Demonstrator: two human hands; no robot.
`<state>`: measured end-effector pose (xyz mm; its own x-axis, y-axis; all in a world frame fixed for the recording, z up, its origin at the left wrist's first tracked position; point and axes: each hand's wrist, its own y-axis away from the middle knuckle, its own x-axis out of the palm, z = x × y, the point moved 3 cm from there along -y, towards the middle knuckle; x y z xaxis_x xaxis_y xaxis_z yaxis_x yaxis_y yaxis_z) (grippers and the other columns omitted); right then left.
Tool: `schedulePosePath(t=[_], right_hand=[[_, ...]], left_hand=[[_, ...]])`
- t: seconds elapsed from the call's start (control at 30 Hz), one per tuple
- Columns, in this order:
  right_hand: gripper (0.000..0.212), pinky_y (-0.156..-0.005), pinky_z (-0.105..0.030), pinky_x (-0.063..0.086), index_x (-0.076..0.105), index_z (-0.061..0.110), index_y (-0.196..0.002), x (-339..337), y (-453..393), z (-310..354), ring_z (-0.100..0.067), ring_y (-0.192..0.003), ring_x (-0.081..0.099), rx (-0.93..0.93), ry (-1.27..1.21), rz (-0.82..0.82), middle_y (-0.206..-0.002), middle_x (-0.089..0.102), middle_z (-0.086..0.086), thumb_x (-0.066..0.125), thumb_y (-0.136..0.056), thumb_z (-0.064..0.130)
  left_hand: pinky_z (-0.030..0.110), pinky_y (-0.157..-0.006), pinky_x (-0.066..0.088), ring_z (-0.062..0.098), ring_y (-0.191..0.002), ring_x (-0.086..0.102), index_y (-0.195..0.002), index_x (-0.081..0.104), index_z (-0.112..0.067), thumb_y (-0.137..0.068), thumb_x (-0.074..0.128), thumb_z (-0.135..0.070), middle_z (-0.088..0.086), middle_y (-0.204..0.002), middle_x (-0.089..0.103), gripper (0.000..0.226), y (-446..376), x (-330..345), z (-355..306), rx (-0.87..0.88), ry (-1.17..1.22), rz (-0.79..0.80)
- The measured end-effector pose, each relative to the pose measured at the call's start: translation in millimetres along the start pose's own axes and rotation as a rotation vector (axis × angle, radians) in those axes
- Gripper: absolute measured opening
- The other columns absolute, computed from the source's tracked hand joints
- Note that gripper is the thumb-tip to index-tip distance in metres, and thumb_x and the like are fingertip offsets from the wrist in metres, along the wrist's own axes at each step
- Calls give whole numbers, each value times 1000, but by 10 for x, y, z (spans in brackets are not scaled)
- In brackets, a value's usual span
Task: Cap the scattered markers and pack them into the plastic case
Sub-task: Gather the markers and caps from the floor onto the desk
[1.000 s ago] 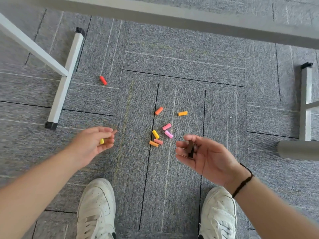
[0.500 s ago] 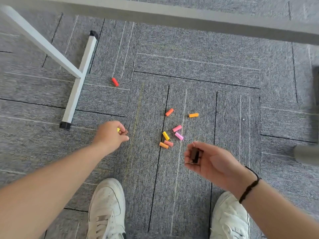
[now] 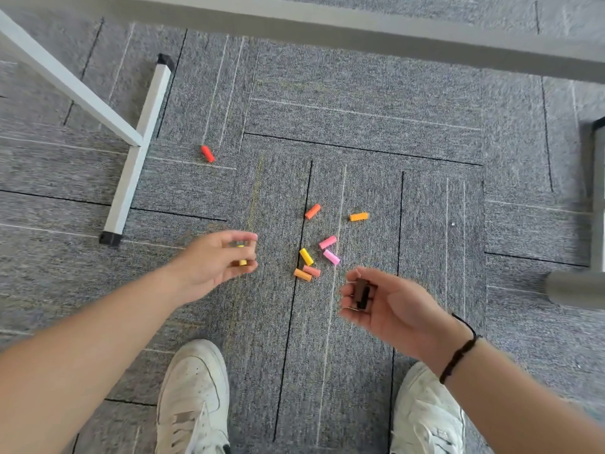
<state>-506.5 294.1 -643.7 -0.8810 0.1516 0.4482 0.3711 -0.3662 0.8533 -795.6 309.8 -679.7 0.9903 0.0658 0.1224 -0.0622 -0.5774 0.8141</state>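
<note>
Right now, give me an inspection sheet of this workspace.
Surface: grey carpet tiles.
Job's things: seven loose caps on the floor; red cap lies apart near the white table leg; six others clustered. No case or marker bodies seen.
Clutter: nothing seen.
Hands: left hand pinches a small yellow piece, blurred; right hand holds dark pieces.
Cables: nothing seen.
Surroundings: table edge above, white shoes below, black wrist cord.
</note>
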Motion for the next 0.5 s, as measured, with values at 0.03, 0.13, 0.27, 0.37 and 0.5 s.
schedulePosePath(t=[0.03, 0.13, 0.27, 0.37, 0.5], right_hand=[[20, -80, -42, 56, 60, 0, -110, -4, 6, 7, -27, -76, 65, -5, 1, -5, -88, 66, -18, 54, -98, 15], [17, -82, -43, 55, 59, 1, -110, -10, 1, 23, -27, -76, 64, -11, 10, -8, -86, 66, -17, 54, -97, 9], [17, -75, -40, 57, 58, 0, -113, -16, -69, 71, -25, -73, 62, 1, 41, -6, -85, 64, -16, 48, -99, 3], [18, -65, -32, 52, 59, -2, -113, 10, -165, 162, -18, -63, 55, -37, 157, -80, -77, 61, -10, 55, -97, 7], [15, -56, -20, 46, 64, 7, -96, 125, -416, 358, -9, -59, 47, -228, 860, -337, -76, 57, -1, 69, -91, 21]], left_hand=[[32, -80, 62, 24, -88, 68, -122, 60, -4, -90, 59, 2, 15, -99, 67, 32, 46, 53, -16, -19, 167, 69], [29, -70, 62, 26, -84, 69, -106, 64, -2, -90, 50, 0, 16, -90, 66, 21, 195, 179, -60, -65, 498, 211], [32, -67, 62, 27, -84, 71, -91, 73, -5, -67, 74, -13, 16, -92, 68, 25, 342, 307, -107, -65, 581, 337], [30, -61, 62, 25, -78, 72, -88, 75, -4, -78, 63, -19, 14, -88, 70, 21, 393, 337, -129, -85, 553, 326], [29, -63, 62, 23, -79, 71, -95, 74, -3, -77, 76, -21, 14, -91, 70, 26, 379, 337, -112, -68, 462, 336]])
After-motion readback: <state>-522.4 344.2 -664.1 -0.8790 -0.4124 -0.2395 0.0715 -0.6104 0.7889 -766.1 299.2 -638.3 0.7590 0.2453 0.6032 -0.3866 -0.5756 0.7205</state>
